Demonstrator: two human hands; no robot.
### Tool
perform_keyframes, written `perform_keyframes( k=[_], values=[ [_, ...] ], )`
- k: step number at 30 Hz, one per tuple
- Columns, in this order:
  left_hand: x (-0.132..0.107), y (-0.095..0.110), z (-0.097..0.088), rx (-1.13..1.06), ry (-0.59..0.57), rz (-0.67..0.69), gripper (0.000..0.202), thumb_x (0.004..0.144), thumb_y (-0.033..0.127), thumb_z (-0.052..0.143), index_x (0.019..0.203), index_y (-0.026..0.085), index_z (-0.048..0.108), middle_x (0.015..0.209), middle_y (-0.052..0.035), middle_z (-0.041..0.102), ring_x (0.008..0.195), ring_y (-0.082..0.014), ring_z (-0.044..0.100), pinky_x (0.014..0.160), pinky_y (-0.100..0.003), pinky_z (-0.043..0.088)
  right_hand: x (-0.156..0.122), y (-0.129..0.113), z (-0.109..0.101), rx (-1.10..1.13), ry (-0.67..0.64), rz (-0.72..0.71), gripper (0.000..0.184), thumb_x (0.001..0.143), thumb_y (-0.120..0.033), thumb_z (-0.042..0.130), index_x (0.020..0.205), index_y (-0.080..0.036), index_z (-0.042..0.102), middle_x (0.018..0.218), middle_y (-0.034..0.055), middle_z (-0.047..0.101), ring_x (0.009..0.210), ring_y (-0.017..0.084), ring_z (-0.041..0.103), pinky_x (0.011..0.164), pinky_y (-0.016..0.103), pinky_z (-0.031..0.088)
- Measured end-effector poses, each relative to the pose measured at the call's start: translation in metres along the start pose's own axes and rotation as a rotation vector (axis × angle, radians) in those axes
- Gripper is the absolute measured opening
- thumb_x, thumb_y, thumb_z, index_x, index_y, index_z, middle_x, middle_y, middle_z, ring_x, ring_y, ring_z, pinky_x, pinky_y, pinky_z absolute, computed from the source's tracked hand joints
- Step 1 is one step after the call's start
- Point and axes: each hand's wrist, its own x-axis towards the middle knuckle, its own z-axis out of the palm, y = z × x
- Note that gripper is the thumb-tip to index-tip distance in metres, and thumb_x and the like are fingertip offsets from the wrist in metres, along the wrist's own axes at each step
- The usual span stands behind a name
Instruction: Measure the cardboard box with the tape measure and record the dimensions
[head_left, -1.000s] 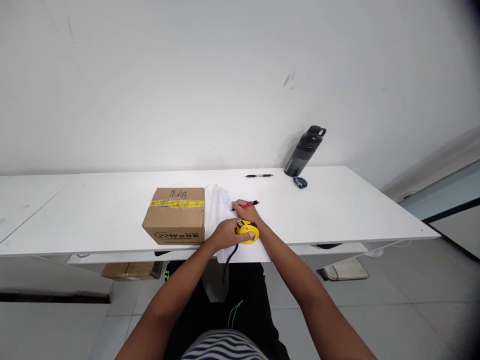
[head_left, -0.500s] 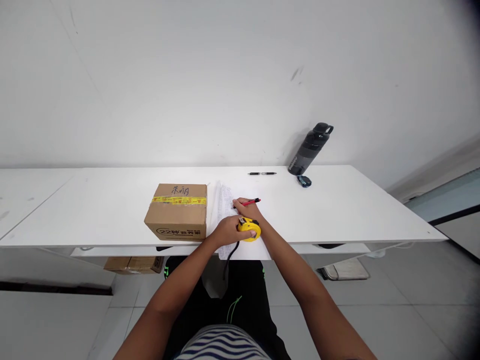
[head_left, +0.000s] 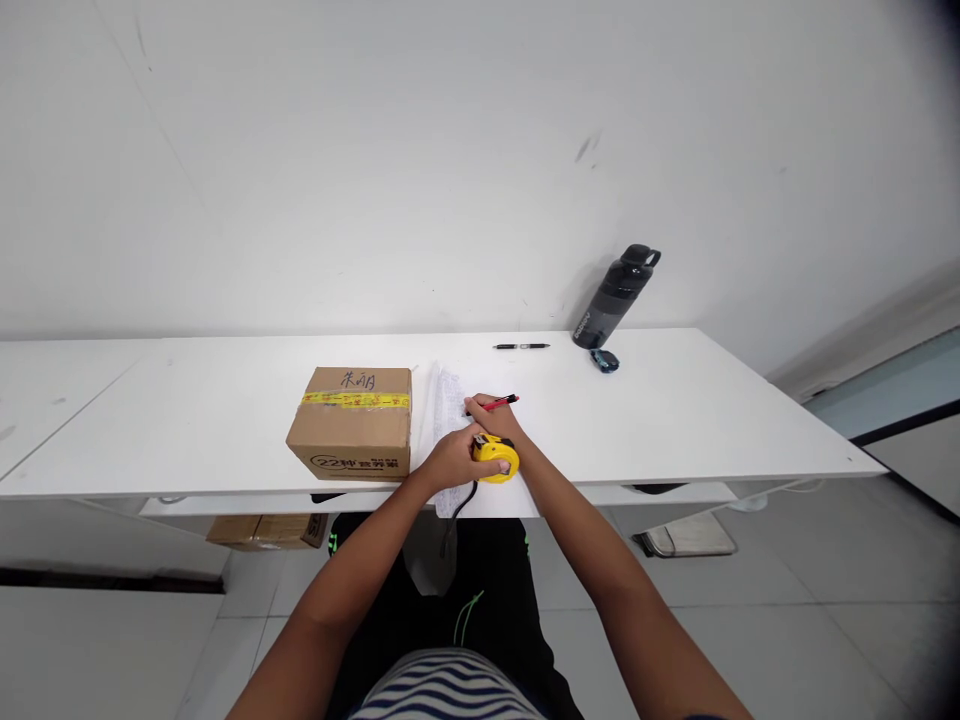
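Observation:
My left hand (head_left: 453, 459) is closed around a yellow tape measure (head_left: 498, 462) with black parts, and its black strap hangs over the table's front edge. Just beyond it, my right hand (head_left: 487, 412) grips a red pen (head_left: 498, 403) with a black end, slanted above an open notebook (head_left: 448, 395). Dense writing covers the notebook's left page; my hands and forearm hide part of the pages. To the left of the notebook sits a closed cardboard box (head_left: 352, 425) with yellow tape across its top and handwriting on it.
On the white table (head_left: 675, 420), a black pen (head_left: 521, 346) lies near the wall. A dark bottle (head_left: 615, 298) stands at the back right beside a small dark blue object (head_left: 604, 361). Beneath the table is another cardboard box (head_left: 266, 531).
The whole view has shifted slightly. Both hands keep their hold on the tape measure and the red pen, with almost no movement over the notebook.

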Motion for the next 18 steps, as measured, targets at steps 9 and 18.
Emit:
perform_keyframes(
  k=[9,18],
  values=[
    [0.0002,-0.0009,-0.0004,-0.013,-0.005,0.007,0.043,0.071,0.049,0.072,0.099,0.019,0.06,0.084,0.0007,0.064,0.071,-0.0142,0.057,0.061,-0.024,0.043,-0.0007,-0.0002,-0.0013,0.007,0.0,-0.006,0.033,0.081,-0.049,0.053,0.068,-0.021,0.064,0.071,0.0021,0.067,0.074,0.02,0.063,0.068,0.031,0.048],
    [0.0008,-0.0033,0.0006,-0.035,-0.002,0.018,0.042,0.072,0.048,0.073,0.098,0.019,0.06,0.084,0.0011,0.065,0.071,-0.014,0.057,0.061,-0.024,0.043,-0.0011,0.0012,-0.0006,0.007,0.034,0.016,0.033,0.081,-0.05,0.052,0.069,-0.021,0.064,0.073,0.0028,0.068,0.074,0.02,0.063,0.065,0.031,0.048]
  ],
)
